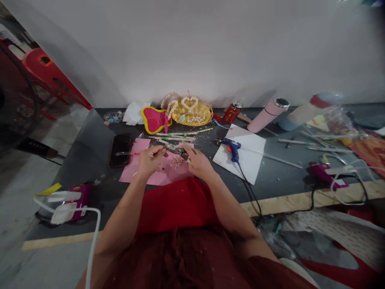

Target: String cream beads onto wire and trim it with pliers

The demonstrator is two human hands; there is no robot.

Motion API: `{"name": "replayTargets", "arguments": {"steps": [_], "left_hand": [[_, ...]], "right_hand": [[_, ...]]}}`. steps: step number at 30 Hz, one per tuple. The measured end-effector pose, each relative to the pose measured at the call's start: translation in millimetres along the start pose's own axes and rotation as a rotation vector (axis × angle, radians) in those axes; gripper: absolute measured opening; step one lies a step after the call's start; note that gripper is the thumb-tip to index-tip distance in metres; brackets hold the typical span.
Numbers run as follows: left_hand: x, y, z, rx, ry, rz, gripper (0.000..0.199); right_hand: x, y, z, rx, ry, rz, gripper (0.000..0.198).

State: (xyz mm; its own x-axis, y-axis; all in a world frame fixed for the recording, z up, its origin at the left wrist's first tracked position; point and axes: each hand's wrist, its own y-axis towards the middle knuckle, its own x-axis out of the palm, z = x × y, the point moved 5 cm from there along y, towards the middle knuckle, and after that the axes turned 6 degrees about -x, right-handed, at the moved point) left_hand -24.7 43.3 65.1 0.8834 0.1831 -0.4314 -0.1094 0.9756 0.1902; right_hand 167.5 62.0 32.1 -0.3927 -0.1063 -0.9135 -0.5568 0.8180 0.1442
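My right hand (198, 161) is closed around the handles of dark hand pruners (174, 149), whose jaws point left. Close by the jaws, my left hand (150, 159) is closed in a pinch; whatever lies between its fingertips is too small to make out. Beneath both hands lies a pink sheet (144, 149), bearing a small pile of pale cut bits (178, 161). Several thin sticks with green and white wrapping (177, 138) lie just beyond the hands.
A yellow wicker basket (207, 117) holds beaded loops behind the sticks. To the right, a blue glue gun (233, 147) rests on a white board (251, 168). Left is a phone (120, 150). A red can (232, 113), a pink flask (267, 116) and power strips (78, 202) also stand around.
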Motion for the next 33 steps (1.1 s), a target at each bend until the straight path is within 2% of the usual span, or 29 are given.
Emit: {"name": "replayTargets", "arguments": {"steps": [3, 10, 13, 17, 23, 26, 29, 31, 33], "left_hand": [[0, 1, 1, -0.007, -0.004, -0.012, 0.02], [-1, 0, 2, -0.007, 0.004, 0.047, 0.02], [0, -1, 2, 0.023, 0.007, 0.035, 0.017], [2, -3, 3, 0.042, 0.073, 0.035, 0.02], [2, -2, 0, -0.056, -0.019, 0.007, 0.027], [0, 0, -3, -0.083, -0.089, 0.05, 0.025], [0, 0, -6, -0.083, -0.134, 0.064, 0.025], [2, 0, -6, -0.088, -0.176, 0.06, 0.026], [3, 0, -5, -0.095, -0.204, 0.054, 0.026]], "right_hand": [[1, 0, -1, 0.005, -0.004, 0.0, 0.063], [1, -3, -8, 0.099, -0.029, -0.031, 0.056], [-1, -3, -8, 0.091, -0.009, -0.013, 0.055], [-4, -2, -4, 0.04, -0.005, 0.019, 0.065], [-5, -2, 4, -0.003, 0.018, 0.045, 0.07], [-5, -1, 9, 0.03, 0.074, 0.116, 0.068], [-6, -2, 13, 0.101, 0.156, 0.25, 0.06], [-7, -4, 14, 0.165, 0.2, 0.32, 0.05], [-7, -5, 14, 0.206, 0.201, 0.326, 0.036]]}}
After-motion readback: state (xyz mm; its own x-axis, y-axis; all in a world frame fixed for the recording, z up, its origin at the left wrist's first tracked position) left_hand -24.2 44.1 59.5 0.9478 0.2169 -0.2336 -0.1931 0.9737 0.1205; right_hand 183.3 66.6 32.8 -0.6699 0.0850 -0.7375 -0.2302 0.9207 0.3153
